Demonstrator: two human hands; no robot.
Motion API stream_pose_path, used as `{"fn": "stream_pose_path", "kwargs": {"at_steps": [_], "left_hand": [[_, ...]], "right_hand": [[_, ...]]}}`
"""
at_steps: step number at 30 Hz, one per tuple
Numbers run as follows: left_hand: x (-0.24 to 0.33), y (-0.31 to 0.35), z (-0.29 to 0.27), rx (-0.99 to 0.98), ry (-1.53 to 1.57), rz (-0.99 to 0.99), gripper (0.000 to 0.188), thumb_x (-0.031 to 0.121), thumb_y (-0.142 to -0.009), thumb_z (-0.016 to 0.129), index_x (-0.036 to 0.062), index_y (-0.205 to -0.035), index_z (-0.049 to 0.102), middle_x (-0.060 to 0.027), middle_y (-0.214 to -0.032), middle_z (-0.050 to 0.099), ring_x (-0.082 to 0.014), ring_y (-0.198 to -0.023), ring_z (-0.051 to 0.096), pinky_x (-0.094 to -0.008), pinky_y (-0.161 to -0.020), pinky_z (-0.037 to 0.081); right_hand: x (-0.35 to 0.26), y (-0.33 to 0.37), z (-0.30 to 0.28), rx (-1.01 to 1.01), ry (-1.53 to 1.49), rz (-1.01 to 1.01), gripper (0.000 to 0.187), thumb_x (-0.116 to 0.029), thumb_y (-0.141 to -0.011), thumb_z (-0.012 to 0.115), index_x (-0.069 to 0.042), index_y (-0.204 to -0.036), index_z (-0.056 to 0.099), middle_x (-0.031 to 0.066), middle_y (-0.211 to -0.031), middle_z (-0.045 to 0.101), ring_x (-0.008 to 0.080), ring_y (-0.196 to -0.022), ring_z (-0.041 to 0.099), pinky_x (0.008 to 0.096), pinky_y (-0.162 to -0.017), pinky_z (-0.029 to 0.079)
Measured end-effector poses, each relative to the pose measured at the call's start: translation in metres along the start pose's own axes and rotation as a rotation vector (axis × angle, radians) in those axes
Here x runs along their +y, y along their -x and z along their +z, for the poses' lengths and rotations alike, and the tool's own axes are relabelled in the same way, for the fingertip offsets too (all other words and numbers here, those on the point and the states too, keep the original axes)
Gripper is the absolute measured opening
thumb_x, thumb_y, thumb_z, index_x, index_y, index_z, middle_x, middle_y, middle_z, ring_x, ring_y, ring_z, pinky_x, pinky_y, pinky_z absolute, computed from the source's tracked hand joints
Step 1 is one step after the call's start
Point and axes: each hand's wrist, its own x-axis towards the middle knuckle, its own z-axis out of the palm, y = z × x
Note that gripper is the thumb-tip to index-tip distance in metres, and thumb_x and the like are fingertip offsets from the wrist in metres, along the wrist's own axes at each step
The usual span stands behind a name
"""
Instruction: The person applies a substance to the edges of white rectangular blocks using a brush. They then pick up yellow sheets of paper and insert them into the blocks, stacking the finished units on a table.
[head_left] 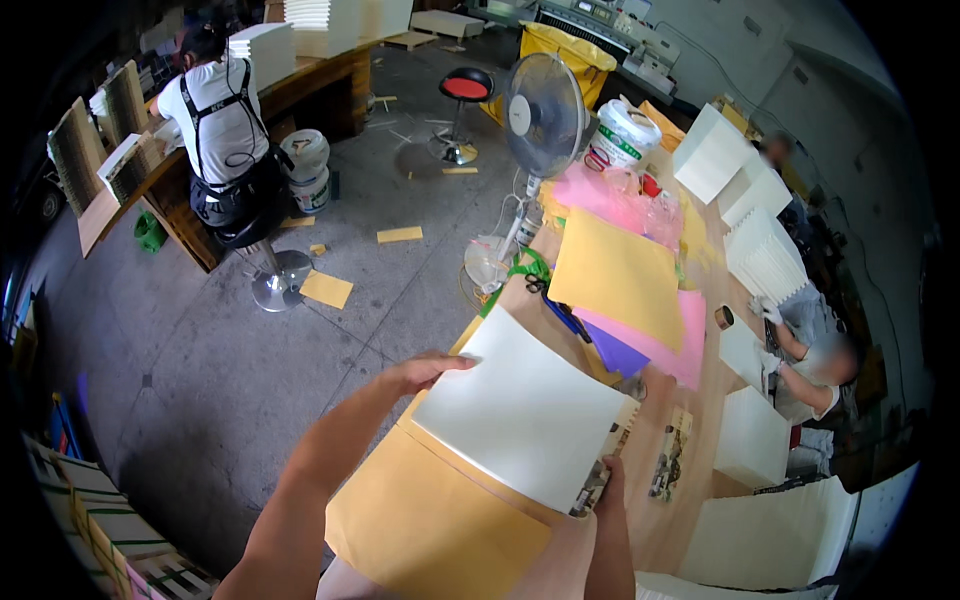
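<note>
A stack of white sheets (520,410), with a printed picture strip (598,470) along its right edge, lies tilted in front of me. My left hand (432,372) grips its far left edge, thumb on top. At the lower right corner, my right hand (608,485) closes on the edge by the strip; its fingers are partly hidden. Beneath and nearer to me spreads a yellow-brown paper sheet (435,510), with pink paper (365,583) showing under it. Another printed strip (670,455) rests on the table to the right.
Scissors and a blue tool (565,315) lie beyond the sheets, beside yellow card (620,275) and purple paper (615,345). A fan (543,115) stands by the table's left edge. Paper stacks (765,260) line the right side, where a gloved co-worker (815,375) sits. Another person (215,120) sits far left.
</note>
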Motion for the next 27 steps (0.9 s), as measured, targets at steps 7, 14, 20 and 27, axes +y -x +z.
{"fn": "stream_pose_path", "kwargs": {"at_steps": [7,14,20,27], "left_hand": [[0.011,0.011,0.014,-0.004,0.058,-0.082,0.068,0.044,-0.096,0.06,-0.0044,-0.141,0.046,-0.0151,-0.136,0.057,-0.0225,-0.121,0.058,-0.0352,-0.102,0.047],[0.004,0.011,0.012,0.047,0.017,-0.065,0.069,0.05,-0.094,0.061,-0.0044,-0.136,0.051,-0.0146,-0.129,0.061,-0.0201,-0.114,0.061,-0.0327,-0.096,0.05],[-0.007,0.013,-0.001,0.121,0.079,-0.015,0.072,0.055,-0.094,0.058,-0.0044,-0.134,0.053,-0.0157,-0.13,0.061,-0.0217,-0.115,0.06,-0.0364,-0.099,0.047],[-0.065,0.135,-0.009,0.559,-0.135,0.122,0.065,0.061,-0.094,0.053,0.0025,-0.12,0.063,-0.0087,-0.113,0.066,-0.0189,-0.108,0.06,-0.0375,-0.095,0.046]], "right_hand": [[0.016,-0.009,-0.014,0.067,-0.005,0.041,0.044,-0.035,-0.084,0.06,-0.004,-0.115,0.06,0.0094,-0.097,0.067,0.024,-0.086,0.066,0.0362,-0.078,0.055],[0.01,-0.004,-0.007,0.041,0.021,0.079,0.042,-0.038,-0.084,0.059,-0.006,-0.111,0.061,0.0088,-0.096,0.068,0.0232,-0.087,0.067,0.0373,-0.078,0.056],[0.015,-0.01,-0.015,0.017,0.025,0.062,0.045,-0.037,-0.085,0.058,-0.004,-0.116,0.059,0.0108,-0.101,0.068,0.0252,-0.09,0.067,0.0383,-0.082,0.056],[0.016,-0.009,-0.024,-0.041,-0.036,0.114,0.043,-0.034,-0.087,0.059,-0.004,-0.118,0.057,0.0111,-0.104,0.067,0.026,-0.094,0.067,0.0396,-0.085,0.055]]}}
